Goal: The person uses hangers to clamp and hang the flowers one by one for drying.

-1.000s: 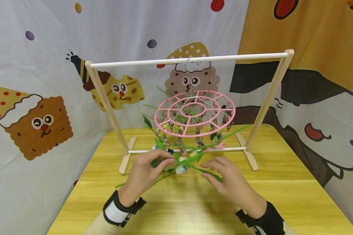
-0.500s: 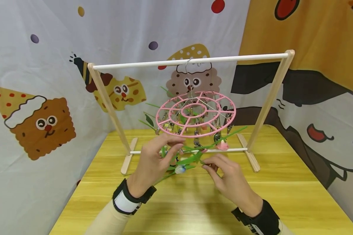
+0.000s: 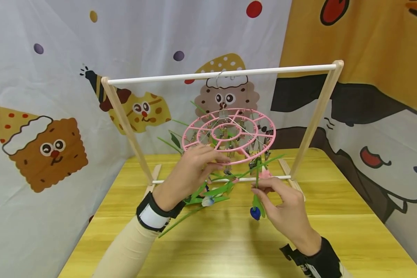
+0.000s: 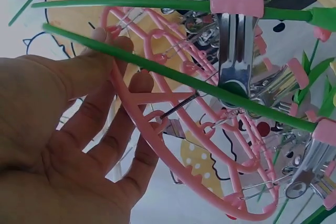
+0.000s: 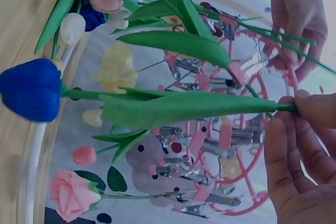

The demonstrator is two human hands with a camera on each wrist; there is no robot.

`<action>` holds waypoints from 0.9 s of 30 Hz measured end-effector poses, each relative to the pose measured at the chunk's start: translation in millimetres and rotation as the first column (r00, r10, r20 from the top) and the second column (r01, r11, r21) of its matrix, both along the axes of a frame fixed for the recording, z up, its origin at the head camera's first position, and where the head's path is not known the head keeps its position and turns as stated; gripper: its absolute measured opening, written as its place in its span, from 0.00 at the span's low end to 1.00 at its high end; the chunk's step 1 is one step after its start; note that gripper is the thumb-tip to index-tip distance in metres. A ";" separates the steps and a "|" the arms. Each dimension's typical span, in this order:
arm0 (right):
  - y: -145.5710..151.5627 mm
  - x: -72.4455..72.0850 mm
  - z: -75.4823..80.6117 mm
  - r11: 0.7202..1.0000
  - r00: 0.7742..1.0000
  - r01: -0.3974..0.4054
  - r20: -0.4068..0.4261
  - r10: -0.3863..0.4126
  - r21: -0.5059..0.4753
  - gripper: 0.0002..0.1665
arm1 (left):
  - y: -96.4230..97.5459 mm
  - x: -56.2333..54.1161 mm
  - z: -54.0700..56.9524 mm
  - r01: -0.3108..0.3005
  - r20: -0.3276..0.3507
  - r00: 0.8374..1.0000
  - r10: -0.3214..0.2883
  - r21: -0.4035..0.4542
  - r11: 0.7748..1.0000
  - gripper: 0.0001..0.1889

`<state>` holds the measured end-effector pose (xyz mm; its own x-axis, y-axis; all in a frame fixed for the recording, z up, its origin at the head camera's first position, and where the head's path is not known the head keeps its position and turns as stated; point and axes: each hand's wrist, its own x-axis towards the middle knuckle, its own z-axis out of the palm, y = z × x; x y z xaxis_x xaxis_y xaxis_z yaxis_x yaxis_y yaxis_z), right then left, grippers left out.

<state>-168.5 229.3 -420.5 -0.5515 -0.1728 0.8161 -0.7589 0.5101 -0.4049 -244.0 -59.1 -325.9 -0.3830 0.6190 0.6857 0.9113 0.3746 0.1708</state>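
My left hand (image 3: 196, 170) grips the front rim of a pink round clip hanger (image 4: 181, 170), its thumb and fingers on either side of the ring. My right hand (image 3: 286, 206) pinches the green stem of an artificial blue tulip (image 5: 32, 90), whose bloom points down just in front of the hanger. Metal clips (image 4: 236, 51) with pink tips hang from the rings, several holding flower stems. Among the clipped flowers are a pink rose (image 5: 73, 195), a yellow flower (image 5: 118, 66) and a white-and-blue tulip (image 3: 207, 201). My left hand hides part of the near rim.
The hanger's hook (image 3: 219, 79) hangs on the white top rod (image 3: 160, 78) of a wooden rack. Its slanted posts (image 3: 319, 112) stand left and right of the flowers. A lower white rod crosses close above the wooden table (image 3: 208, 251). A printed cloth (image 3: 139, 38) hangs behind.
My left hand has risen from the low flowers to the hanger's rim. My right hand has moved slightly right and now holds the blue tulip apart from the other flowers.
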 end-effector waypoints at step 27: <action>-14.8 1.0 -5.2 0.936 0.978 -0.169 0.065 0.198 -0.310 0.26 | -54.7 -14.7 2.1 -0.075 0.056 0.996 0.071 0.072 0.995 0.36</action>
